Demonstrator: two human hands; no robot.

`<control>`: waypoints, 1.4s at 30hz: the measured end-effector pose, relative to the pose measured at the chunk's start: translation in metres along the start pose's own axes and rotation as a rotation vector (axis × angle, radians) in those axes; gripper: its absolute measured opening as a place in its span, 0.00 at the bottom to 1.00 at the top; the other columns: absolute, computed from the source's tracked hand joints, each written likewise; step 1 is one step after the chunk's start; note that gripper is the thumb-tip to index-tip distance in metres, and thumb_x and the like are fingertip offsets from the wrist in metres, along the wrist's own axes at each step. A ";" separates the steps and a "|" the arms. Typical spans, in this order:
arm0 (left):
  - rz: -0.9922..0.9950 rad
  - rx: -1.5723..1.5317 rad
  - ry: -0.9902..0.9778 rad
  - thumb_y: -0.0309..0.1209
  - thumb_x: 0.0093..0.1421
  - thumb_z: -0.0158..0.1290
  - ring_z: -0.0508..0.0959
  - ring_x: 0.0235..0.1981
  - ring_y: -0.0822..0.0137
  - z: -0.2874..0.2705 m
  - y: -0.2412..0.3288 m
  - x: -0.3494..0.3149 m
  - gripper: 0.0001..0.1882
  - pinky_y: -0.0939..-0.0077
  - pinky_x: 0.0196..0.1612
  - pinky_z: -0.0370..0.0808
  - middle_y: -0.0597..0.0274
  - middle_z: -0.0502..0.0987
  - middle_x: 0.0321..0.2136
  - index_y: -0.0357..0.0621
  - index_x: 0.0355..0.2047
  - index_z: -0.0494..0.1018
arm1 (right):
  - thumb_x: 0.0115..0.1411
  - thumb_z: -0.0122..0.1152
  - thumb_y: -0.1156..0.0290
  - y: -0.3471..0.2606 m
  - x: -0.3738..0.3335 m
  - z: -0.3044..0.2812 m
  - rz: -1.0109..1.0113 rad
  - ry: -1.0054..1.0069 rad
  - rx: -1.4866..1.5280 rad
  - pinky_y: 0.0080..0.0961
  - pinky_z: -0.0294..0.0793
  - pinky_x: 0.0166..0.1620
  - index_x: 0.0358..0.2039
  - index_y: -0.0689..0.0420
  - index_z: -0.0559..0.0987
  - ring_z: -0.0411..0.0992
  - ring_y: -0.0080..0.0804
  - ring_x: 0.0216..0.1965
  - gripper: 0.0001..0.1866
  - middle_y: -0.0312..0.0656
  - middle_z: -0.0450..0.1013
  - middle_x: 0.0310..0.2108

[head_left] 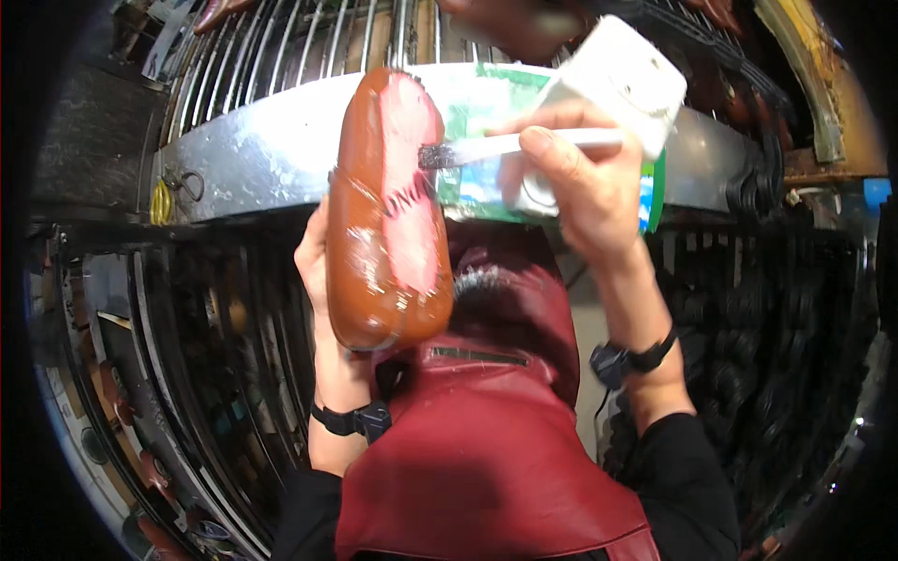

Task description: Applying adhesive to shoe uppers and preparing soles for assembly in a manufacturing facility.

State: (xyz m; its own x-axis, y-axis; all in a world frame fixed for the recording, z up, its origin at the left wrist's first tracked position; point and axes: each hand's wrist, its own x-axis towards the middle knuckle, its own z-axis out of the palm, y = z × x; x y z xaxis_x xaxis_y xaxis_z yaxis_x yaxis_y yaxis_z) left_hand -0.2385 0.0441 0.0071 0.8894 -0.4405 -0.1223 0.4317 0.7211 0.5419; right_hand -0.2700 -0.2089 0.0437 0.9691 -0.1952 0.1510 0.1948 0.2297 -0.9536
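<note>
A glossy brown shoe upper [360, 234], bottom up, stands in front of me at the middle. A long pink insole [404, 122] with dark lettering shows along its underside. My left hand [316, 248] is closed round it from the left and beneath; most of the fingers are hidden behind it. Between the fingers and thumb of my right hand [599, 192] is a flat brush [491, 148] with a pale handle. The dark bristles meet the right edge of the pink insole. Behind the right hand is a white tub-like container [631, 84], tilted and partly hidden.
A metal bench top [253, 150] curves across the far side, with a green and white sheet [486, 93] on it. Yellow-handled scissors [163, 201] hang at its left end. Metal bars [309, 37] run behind; racks [159, 374] stand left. A red apron [486, 439] covers my front.
</note>
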 end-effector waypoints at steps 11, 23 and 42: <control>0.315 1.782 0.283 0.47 0.55 0.67 0.86 0.46 0.56 -0.016 0.093 0.308 0.30 0.61 0.53 0.81 0.47 0.87 0.43 0.37 0.50 0.84 | 0.74 0.61 0.68 0.017 -0.061 0.010 -0.131 0.650 0.153 0.32 0.82 0.23 0.38 0.65 0.76 0.80 0.38 0.21 0.11 0.51 0.79 0.27; 0.382 1.945 0.478 0.57 0.61 0.59 0.86 0.43 0.40 -0.009 0.098 0.195 0.33 0.47 0.47 0.81 0.36 0.84 0.39 0.44 0.56 0.77 | 0.75 0.60 0.64 0.047 -0.051 0.009 0.005 0.695 0.057 0.23 0.76 0.23 0.44 0.62 0.77 0.76 0.26 0.21 0.13 0.42 0.78 0.25; 0.682 1.209 0.898 0.33 0.59 0.60 0.81 0.52 0.56 -0.073 0.317 -0.362 0.17 0.58 0.57 0.78 0.53 0.82 0.47 0.35 0.45 0.81 | 0.69 0.66 0.77 0.053 -0.093 -0.017 -0.170 0.605 0.042 0.24 0.78 0.23 0.47 0.67 0.79 0.78 0.29 0.22 0.09 0.46 0.80 0.30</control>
State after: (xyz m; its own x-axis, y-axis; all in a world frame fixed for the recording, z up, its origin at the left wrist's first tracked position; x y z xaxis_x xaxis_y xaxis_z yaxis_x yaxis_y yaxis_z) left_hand -0.4124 0.4714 0.1625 0.8372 0.5022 0.2163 -0.0270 -0.3571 0.9337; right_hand -0.3523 -0.1948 -0.0253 0.6695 -0.7341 0.1140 0.3564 0.1828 -0.9163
